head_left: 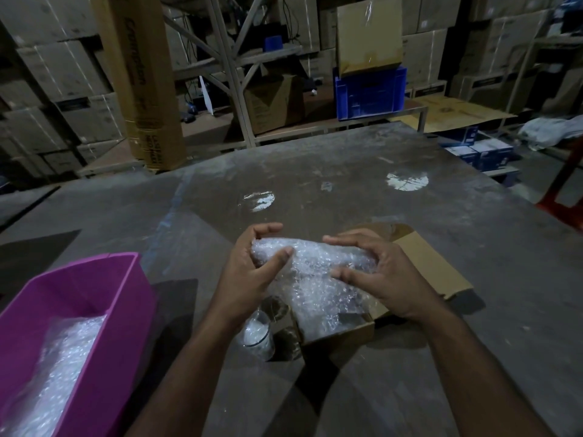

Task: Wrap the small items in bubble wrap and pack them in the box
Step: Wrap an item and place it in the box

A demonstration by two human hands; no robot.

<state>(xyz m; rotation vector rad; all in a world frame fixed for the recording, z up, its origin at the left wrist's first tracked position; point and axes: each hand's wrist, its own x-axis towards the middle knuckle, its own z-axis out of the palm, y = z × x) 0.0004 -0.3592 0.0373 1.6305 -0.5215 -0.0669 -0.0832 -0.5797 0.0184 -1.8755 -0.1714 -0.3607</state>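
From the head view, the left hand [252,272] and the right hand [375,272] each curl fingers and thumb around one end of a single bubble-wrap bundle [312,263], held level just above the one open cardboard box [347,334], probably to keep the wrap from unrolling while it is lowered in; what it covers is hidden. One clear glass jar [257,335] stands unwrapped on the table [457,357] just left of the box, seemingly next in line, and one pink bin [104,298] at the left holds spare bubble wrap [53,376] within reach.
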